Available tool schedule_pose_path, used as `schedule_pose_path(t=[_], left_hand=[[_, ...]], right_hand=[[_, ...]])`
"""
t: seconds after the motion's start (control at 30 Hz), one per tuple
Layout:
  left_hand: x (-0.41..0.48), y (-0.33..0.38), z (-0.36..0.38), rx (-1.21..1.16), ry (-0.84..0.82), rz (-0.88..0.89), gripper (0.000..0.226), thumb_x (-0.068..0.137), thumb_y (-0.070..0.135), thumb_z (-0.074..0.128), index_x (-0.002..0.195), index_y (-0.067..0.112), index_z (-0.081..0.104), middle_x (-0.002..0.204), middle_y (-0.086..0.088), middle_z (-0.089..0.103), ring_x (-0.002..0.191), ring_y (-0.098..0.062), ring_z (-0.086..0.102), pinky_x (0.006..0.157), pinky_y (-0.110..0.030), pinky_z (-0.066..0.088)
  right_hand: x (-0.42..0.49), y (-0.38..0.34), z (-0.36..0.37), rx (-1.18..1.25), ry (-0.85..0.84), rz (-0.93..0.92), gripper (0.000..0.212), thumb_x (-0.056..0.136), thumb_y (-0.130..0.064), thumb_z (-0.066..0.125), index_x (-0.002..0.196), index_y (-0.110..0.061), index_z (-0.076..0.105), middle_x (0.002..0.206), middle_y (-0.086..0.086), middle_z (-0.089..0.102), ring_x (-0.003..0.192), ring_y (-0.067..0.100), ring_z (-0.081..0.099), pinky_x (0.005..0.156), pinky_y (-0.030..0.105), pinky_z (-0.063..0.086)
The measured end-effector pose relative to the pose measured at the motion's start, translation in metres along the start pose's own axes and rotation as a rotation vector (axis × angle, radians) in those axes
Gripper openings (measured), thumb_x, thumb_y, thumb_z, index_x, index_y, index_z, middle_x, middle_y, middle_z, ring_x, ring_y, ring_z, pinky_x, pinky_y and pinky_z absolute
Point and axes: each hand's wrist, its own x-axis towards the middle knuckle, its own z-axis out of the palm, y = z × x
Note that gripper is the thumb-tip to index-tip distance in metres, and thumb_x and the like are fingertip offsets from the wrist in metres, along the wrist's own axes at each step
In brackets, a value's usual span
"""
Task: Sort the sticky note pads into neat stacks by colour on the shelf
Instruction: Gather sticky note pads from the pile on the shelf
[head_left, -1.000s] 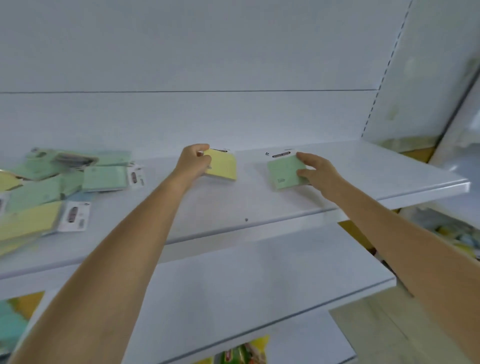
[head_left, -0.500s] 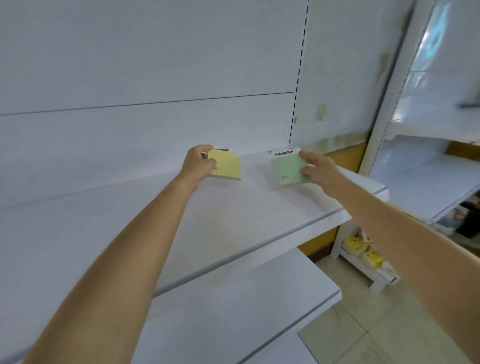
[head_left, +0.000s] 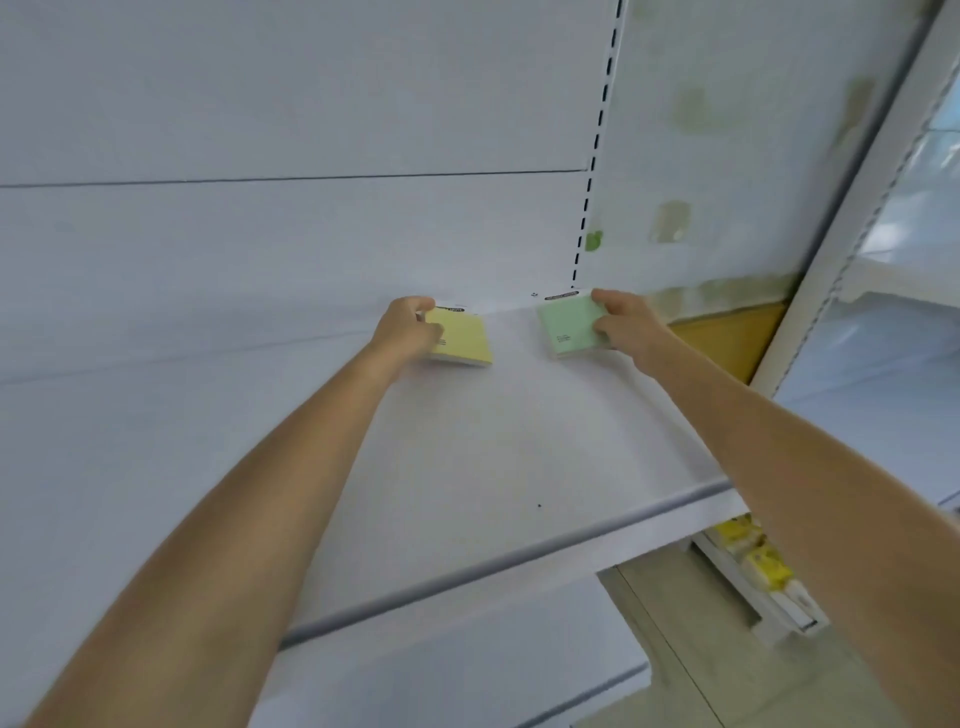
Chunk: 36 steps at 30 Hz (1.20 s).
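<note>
head view: left hand (head_left: 408, 328) fingers grip the yellow pad (head_left: 463, 341), right hand (head_left: 621, 322) fingers pinch the green pad (head_left: 567, 326); both pads lie near the back of the white shelf (head_left: 467, 467), apart.

Bright, even light, faint shadows; soft blur and wide-angle bending at edges.

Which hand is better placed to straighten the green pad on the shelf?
Right hand: its thumb and fingers pinch the green pad at its right edge, while the left hand grips the yellow pad.
</note>
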Motion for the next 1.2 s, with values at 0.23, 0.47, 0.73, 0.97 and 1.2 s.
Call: schedule_pose_path(t=[0.23,0.47,0.73,0.97,1.2], left_hand=[[-0.018,-0.005,0.023,0.360,0.142,-0.031,0.036,0.089,0.012,0.045,0.122,0.010,0.058,0.137,-0.019,0.040,0.128,-0.033,0.040,0.106,-0.032,0.032],[-0.036,-0.006,0.027,0.328,0.126,-0.063,0.056,0.068,0.047,0.051,0.116,0.020,0.063,0.134,-0.008,0.052,0.128,-0.026,0.043,0.108,-0.035,0.034],[-0.033,-0.014,0.031,0.566,0.076,0.004,0.050,0.090,0.047,0.046,0.136,0.027,0.045,0.151,-0.001,0.034,0.139,-0.027,0.026,0.113,-0.037,0.026],[-0.034,-0.007,0.034,0.683,0.055,-0.006,0.049,0.093,0.050,0.034,0.140,0.036,0.035,0.156,0.010,0.022,0.137,-0.023,0.020,0.107,-0.039,0.032],[-0.036,-0.005,0.030,0.742,0.113,0.011,0.052,0.093,0.051,0.032,0.142,0.035,0.030,0.156,0.010,0.021,0.141,-0.024,0.020,0.110,-0.042,0.029]], right_hand=[[0.024,0.021,0.018,-0.255,-0.005,-0.177,0.041,0.090,-0.005,0.036,0.128,-0.011,0.049,0.136,0.014,0.050,0.122,0.030,0.048,0.089,0.027,0.040],[0.013,0.024,0.015,-0.603,-0.056,-0.249,0.046,0.089,-0.040,0.044,0.124,-0.012,0.054,0.133,0.015,0.045,0.127,0.034,0.034,0.106,0.039,0.029],[0.017,0.029,0.015,-0.748,-0.119,-0.244,0.055,0.090,-0.047,0.035,0.132,-0.013,0.043,0.144,0.009,0.036,0.131,0.034,0.027,0.107,0.041,0.025],[0.020,0.031,0.019,-0.800,-0.138,-0.229,0.055,0.091,-0.050,0.028,0.134,-0.016,0.038,0.150,0.010,0.027,0.136,0.034,0.021,0.111,0.044,0.020],[0.014,0.027,0.020,-0.775,-0.089,-0.410,0.054,0.094,-0.047,0.029,0.143,-0.023,0.026,0.156,0.004,0.016,0.143,0.027,0.011,0.117,0.043,0.009]])
